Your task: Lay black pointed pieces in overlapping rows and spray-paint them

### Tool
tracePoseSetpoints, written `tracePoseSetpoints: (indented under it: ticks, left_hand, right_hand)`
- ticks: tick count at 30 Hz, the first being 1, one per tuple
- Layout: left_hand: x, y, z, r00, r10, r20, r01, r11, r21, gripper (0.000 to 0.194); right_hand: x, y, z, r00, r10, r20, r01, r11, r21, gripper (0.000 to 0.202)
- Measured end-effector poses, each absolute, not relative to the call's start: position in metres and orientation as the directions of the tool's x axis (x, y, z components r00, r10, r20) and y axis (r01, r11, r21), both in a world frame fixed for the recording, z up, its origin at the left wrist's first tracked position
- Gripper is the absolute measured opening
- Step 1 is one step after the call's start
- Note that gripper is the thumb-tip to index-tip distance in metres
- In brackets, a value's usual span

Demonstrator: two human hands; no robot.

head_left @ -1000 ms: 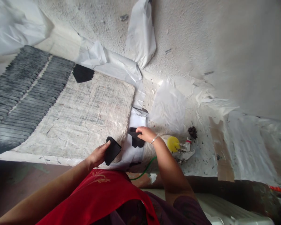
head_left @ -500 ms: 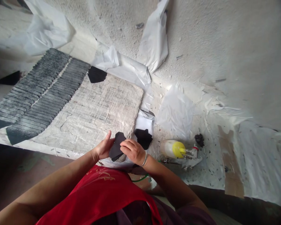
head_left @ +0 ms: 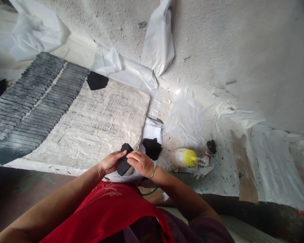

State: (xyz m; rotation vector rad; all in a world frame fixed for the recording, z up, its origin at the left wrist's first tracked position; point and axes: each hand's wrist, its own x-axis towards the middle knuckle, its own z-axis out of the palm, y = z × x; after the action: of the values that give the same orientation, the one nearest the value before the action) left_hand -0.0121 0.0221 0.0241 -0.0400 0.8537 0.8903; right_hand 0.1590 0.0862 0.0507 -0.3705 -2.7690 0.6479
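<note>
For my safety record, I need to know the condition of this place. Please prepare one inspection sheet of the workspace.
Surface: pale woven cloth on the bench; small dark scraps scattered to its right.
Work things: stack of black pieces in hand; black pile beside the cloth.
Clutter: crumpled dark lump near the spray gun.
Hands: left hand holds the stack; right hand touches it, grip unclear.
Cables: green hose, partly hidden.
Surroundings: rough pale wall, white plastic sheet.

"Any readable words or numbers?"

"None that can be read. The red cloth apron below the left grip bears a small gold-coloured mark, but whether it is lettering or a drawing, I cannot tell."
</note>
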Motion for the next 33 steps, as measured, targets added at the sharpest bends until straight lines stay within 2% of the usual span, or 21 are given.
tracePoseSetpoints:
  ticks: [5,11,13,15,18,20,23,25,29,33]
  left_hand:
    - [-0.008,0.022,0.023,0.27,0.657,-0.704,-0.656,0.661,0.365,0.019]
    - [-0.009,0.013,0.014,0.169,0.567,-0.806,-0.62,0.697,0.36,0.022]
    - [-0.011,0.007,0.011,0.147,0.531,-0.834,-0.594,0.722,0.355,0.023]
    - [-0.012,0.0,0.01,0.15,0.504,-0.85,-0.557,0.754,0.349,0.027]
    - [-0.01,-0.008,0.01,0.186,0.491,-0.851,-0.508,0.79,0.344,0.035]
    - [-0.005,-0.011,0.01,0.193,0.5,-0.844,-0.491,0.794,0.358,0.035]
    - [0.003,-0.013,0.011,0.211,0.52,-0.828,-0.487,0.79,0.372,0.03]
    - [0.007,-0.012,0.012,0.22,0.529,-0.819,-0.492,0.786,0.375,0.028]
    - [0.011,-0.008,0.016,0.172,0.538,-0.825,-0.504,0.768,0.396,0.026]
    - [0.009,-0.004,0.016,0.154,0.57,-0.807,-0.544,0.731,0.413,0.031]
  right_hand:
    - [0.164,0.085,0.054,-0.945,0.288,0.154,0.204,0.89,-0.409,0.018]
    - [0.192,0.065,0.037,-0.932,0.362,-0.004,0.332,0.852,-0.405,0.014]
    - [0.205,0.06,0.027,-0.889,0.451,-0.074,0.435,0.786,-0.438,0.013]
    - [0.219,0.061,0.019,-0.774,0.619,-0.131,0.603,0.659,-0.449,0.016]
    - [0.237,0.076,0.012,-0.483,0.857,-0.178,0.835,0.389,-0.39,0.019]
    - [0.242,0.092,0.009,-0.377,0.911,-0.17,0.892,0.307,-0.333,0.02]
    - [0.238,0.113,0.004,-0.441,0.884,-0.155,0.883,0.398,-0.249,0.031]
    - [0.231,0.122,0.0,-0.5,0.842,-0.202,0.864,0.469,-0.184,0.033]
    - [0.219,0.13,-0.005,-0.518,0.801,-0.3,0.848,0.526,-0.062,0.023]
    - [0.211,0.133,-0.005,-0.526,0.796,-0.299,0.835,0.55,-0.005,0.023]
